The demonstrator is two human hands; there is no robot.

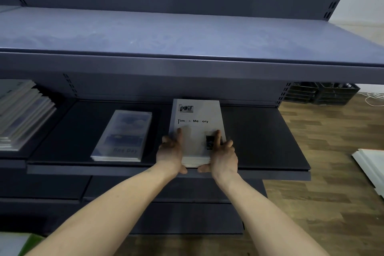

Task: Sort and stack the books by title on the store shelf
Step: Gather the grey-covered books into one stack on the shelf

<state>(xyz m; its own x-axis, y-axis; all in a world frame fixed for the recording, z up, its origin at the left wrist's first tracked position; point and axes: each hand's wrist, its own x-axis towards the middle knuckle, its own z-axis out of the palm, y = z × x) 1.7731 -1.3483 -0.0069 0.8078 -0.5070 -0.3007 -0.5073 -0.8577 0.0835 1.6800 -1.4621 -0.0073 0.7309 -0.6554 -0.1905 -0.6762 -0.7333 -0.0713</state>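
A stack of white books titled "Time & Memory" (197, 122) lies on the dark middle shelf (259, 141). My left hand (170, 151) grips its near left corner, fingers on the cover and thumb at the front edge. My right hand (223, 154) grips the near right corner the same way. To the left lies a small stack of blue-and-white "One Day" books (123, 135). Farther left, on the neighbouring shelf section, sits an uneven pile of mixed books (19, 114).
An upper shelf (187, 35) overhangs the books, bare on top. Lower dark shelves (166, 210) jut out below. At right are wooden floor, black crates (324, 93) behind the unit, and white boards (372, 164) on the floor.
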